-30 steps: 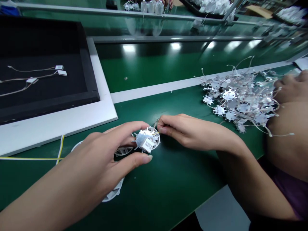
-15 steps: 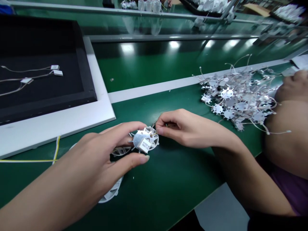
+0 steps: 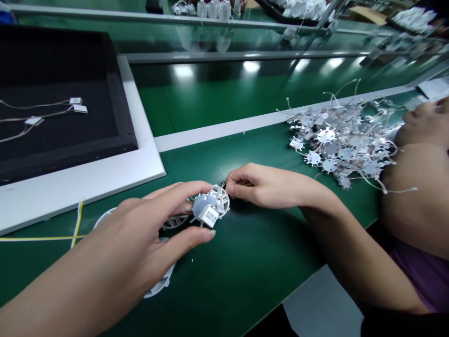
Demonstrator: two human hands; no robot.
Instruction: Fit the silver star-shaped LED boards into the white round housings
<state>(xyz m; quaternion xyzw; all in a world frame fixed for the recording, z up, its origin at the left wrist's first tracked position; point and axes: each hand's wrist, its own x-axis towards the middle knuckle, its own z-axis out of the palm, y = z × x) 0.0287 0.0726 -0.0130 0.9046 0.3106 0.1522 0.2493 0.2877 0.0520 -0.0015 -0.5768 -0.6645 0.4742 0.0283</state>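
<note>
My left hand (image 3: 147, 234) grips a white round ribbed housing (image 3: 164, 276) on the green mat, thumb and fingers curled around its top. In that top sits a small silver disc with spikes and a white square module (image 3: 207, 209). My right hand (image 3: 266, 187) is pinched on a thin wire (image 3: 221, 195) at the disc's right edge, fingers pressed together.
A heap of similar spiked silver discs with wires (image 3: 342, 145) lies at the right. Another person's arm (image 3: 417, 178) rests beside that heap. A black tray (image 3: 63, 117) holding wired modules sits on a white board (image 3: 87, 178) at the left. Yellow wires (image 3: 75, 229) cross the mat.
Both hands and the housing have kept their hold, with only slight finger shifts. The view has drifted a little, so everything sits slightly further left.
</note>
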